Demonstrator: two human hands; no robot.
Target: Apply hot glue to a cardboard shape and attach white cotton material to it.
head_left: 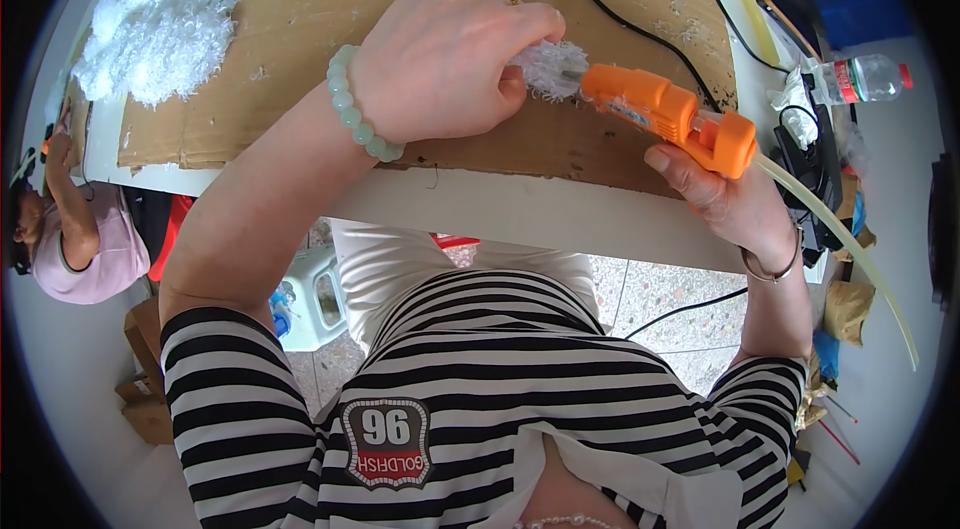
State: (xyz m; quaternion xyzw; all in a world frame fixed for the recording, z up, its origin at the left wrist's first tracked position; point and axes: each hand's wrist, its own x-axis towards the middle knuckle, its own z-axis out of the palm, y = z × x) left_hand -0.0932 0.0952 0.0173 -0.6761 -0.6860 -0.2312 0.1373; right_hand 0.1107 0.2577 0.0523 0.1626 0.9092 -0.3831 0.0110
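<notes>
My left hand point(450, 49), with a pale green bead bracelet at its wrist, pinches a small tuft of white fluffy yarn point(548, 71) over the cardboard. In my right hand point(722, 194) is an orange hot glue gun point(650, 107), its nozzle pointing left and meeting the tuft. Whether the nozzle touches the yarn or only overlaps it, I cannot tell. A long translucent glue stick point(850, 239) trails from the gun's rear toward the lower right. The right-hand fingers under the gun are mostly hidden.
A brown cardboard sheet point(300, 19) covers the white table point(560, 214). White fluffy pieces point(175, 39) are heaped at the far left. A black cable point(610, 14) crosses the cardboard. A plastic bottle point(865, 79) lies at the right. Another person point(85, 239) works at the left.
</notes>
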